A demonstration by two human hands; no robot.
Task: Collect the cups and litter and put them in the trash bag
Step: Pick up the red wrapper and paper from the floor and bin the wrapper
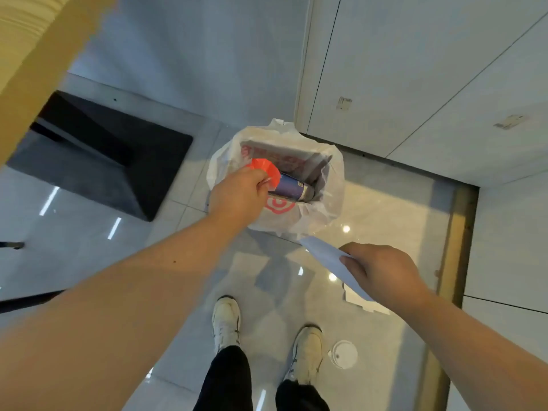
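A white trash bag [323, 203] with red print stands open on the floor ahead of me. My left hand [237, 194] reaches over its near left rim and grips a dark blue cup [292, 186] with an orange-red lid [267, 170], tilted on its side inside the bag's mouth. A flat grey box [284, 157] with red lettering lies deeper in the bag. My right hand [382, 269] is lower right of the bag, closed on a white sheet of paper [324, 256]. A white cup lid [344, 353] lies on the floor by my right shoe.
A dark floor mat [98, 155] lies to the left. White cabinet panels [430, 84] rise at the right behind a metal floor strip [456, 232]. A white scrap of card [363, 302] lies on the glossy tiles under my right wrist. My shoes [226, 321] stand below.
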